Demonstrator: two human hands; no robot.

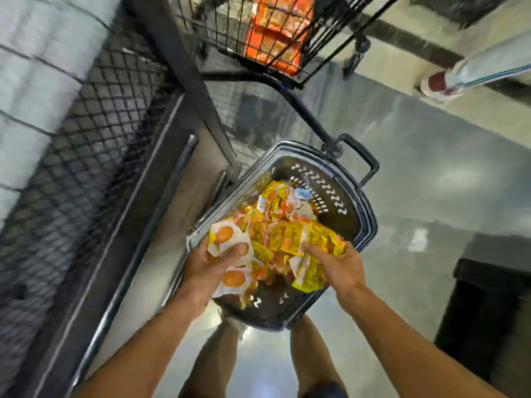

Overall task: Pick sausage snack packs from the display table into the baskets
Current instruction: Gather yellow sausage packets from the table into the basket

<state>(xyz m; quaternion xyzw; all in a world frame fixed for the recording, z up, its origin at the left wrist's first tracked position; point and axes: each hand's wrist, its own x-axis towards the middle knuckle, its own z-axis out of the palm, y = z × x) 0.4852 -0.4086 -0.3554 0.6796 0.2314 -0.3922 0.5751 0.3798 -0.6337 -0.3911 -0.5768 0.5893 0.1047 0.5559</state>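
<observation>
Both forearms are reaching down over a grey plastic basket on the floor. The left hand is gripping white-and-orange sausage snack packs, fingers curled round them. The right hand is clutching yellow packs above the heap inside. A wire cart is standing beyond.

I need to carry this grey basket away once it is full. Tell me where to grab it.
Take the grey basket by its dark loop handle at the far rim. It stands clear of the snack packs and its open loop leaves room for fingers. Come from above on the far right side, since the display frame crowds the left. Both hands hold packs now.
</observation>
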